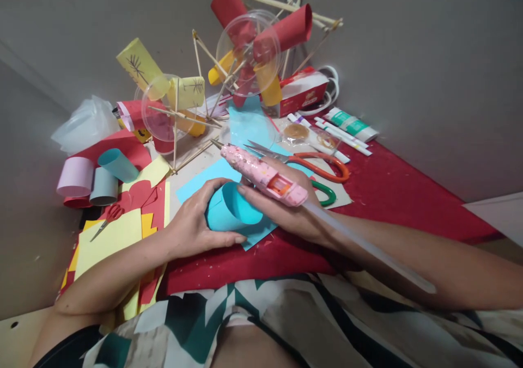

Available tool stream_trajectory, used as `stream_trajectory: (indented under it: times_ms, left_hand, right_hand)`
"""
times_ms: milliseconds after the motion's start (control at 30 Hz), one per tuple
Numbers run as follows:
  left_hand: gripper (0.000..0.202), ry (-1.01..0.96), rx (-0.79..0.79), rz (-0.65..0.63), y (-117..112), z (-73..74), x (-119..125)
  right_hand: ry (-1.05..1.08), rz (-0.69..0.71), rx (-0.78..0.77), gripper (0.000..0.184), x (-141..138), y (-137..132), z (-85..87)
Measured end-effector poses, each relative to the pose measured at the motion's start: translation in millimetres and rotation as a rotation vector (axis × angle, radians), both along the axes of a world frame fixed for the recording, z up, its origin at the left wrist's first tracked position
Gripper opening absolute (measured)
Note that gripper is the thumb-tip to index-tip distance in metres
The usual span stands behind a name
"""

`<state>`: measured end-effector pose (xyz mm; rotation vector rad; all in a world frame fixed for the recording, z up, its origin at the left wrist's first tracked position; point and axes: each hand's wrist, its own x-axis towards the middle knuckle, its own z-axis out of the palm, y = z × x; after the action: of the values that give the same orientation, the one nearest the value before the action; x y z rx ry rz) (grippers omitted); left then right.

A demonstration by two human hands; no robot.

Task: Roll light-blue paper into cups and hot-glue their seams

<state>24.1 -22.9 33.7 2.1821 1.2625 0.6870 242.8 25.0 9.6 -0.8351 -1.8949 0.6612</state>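
The left hand (pixel 190 221) is curled around a blue paper tube (pixel 226 210), fingers on its far left side and thumb along its near lower edge, while the right hand (pixel 290 215) grips a pink hot-glue gun (pixel 261 175) and also rests its thumb against the tube's rim; how the other right fingers wrap the handle is hidden. The step in hand looks like closing or checking the tube's glued join, and the next move seems to call for steady, light pressure, with the hot nozzle kept clear of the left fingers. The tube sits between both hands, above the front part of the counter (pixel 408 188), tilted with its open end toward the right; it is plain, smooth and slightly oval, with a faint line running down its left wall. A translucent glue stick (pixel 368 243) trails from the gun's back end over the right forearm. Just beyond the hands lie a light blue paper sheet (pixel 200 180) and orange-handled scissors (pixel 322 164), with a green handle (pixel 327 194) beside them. Farther left stand a lilac paper tube (pixel 75 176) and a grey-blue one (pixel 104 185), near small red-handled scissors (pixel 110 215). At the back rises a stick-framed wheel with red paper tubes (pixel 286 30).
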Motion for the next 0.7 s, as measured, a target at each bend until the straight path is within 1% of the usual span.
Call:
stream_trajectory:
  times_ms: [100,167,233,300,367,433,500,567,633,700]
  left_hand:
    - [0.071,-0.110,-0.052,0.004,0.9,-5.3,-0.5]
    - [0.066,-0.211,-0.058,0.002,2.2,-8.9,-3.2]
    - [0.066,-0.273,-0.013,0.035,4.6,-12.1,-7.7]
    - [0.067,-0.266,0.048,0.097,7.4,-15.2,-13.8]
    - [0.068,-0.239,0.087,0.144,10.2,-18.9,-20.8]
    - [0.070,-0.228,0.096,0.158,13.0,-24.4,-27.5]
    - [0.075,-0.232,0.097,0.159,16.0,-31.8,-33.1]
    - [0.077,-0.225,0.097,0.154,18.9,-39.8,-37.1]
    - [0.077,-0.200,0.133,0.132,21.3,-46.3,-39.8]
    - [0.076,-0.170,0.212,0.103,22.7,-50.2,-41.7]
  right_hand:
    - [0.060,0.070,-0.046,0.016,1.9,-0.3,2.6]
    - [0.100,0.072,-0.091,0.018,2.8,-0.4,7.1]
    - [0.148,0.040,-0.165,0.018,4.0,-1.1,12.4]
    - [0.179,-0.004,-0.244,0.020,6.3,-2.1,16.6]
    - [0.190,-0.008,-0.270,0.025,10.6,-2.5,18.6]
    - [0.137,0.053,-0.183,0.024,16.3,-1.2,18.7]
    - [-0.009,0.147,-0.040,0.022,20.9,1.2,17.7]
    - [-0.170,0.236,0.064,0.023,22.0,3.4,16.5]
    - [-0.245,0.268,0.113,0.022,18.4,4.0,14.5]
    - [-0.266,0.251,0.146,0.024,12.4,2.9,11.0]
